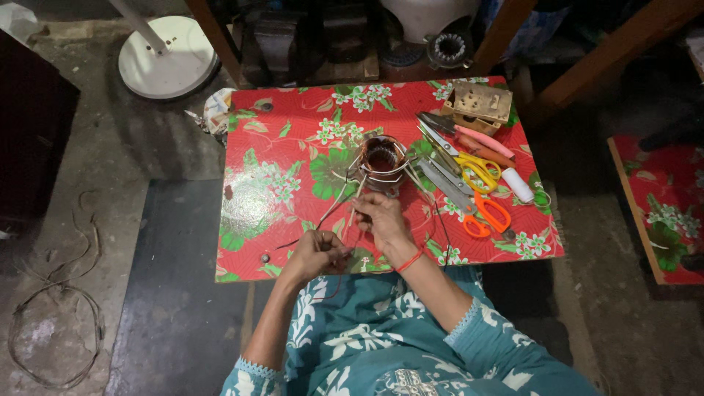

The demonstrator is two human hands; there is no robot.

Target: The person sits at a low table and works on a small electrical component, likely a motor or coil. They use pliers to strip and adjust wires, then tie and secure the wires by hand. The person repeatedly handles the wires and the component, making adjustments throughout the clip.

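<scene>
- Your left hand (317, 251) sits at the near edge of the table (279, 191), fingers curled narrow and pinched on a thin wire (334, 207).
- That wire runs up and to the right from your left hand toward the coil (382, 159).
- Your right hand (381, 218) lies just to the right of and beyond the left, fingers bent close together around thin strands near the coil's lower edge; you cannot tell exactly how many strands it grips.
- A red band (409, 260) circles your right wrist.
- The coil is a round copper winding in a metal ring, standing near the middle of the table, just beyond your right hand, with several pale leads fanning out from it.
- The table wears a red cloth with green and white flowers.
- To the right of the coil lie 2 pairs of scissors: yellow scissors (480, 170) farther off and orange scissors (485, 217) nearer you, close together.
- A white spool (518, 185) rests just right of the yellow scissors.
- A wooden block (480, 105) with holes sits at the far right corner of the table.
- A white round base (167, 57) stands on the floor, far left of the table.
- Loose wire (51, 330) loops on the floor at near left, well apart from the table.
</scene>
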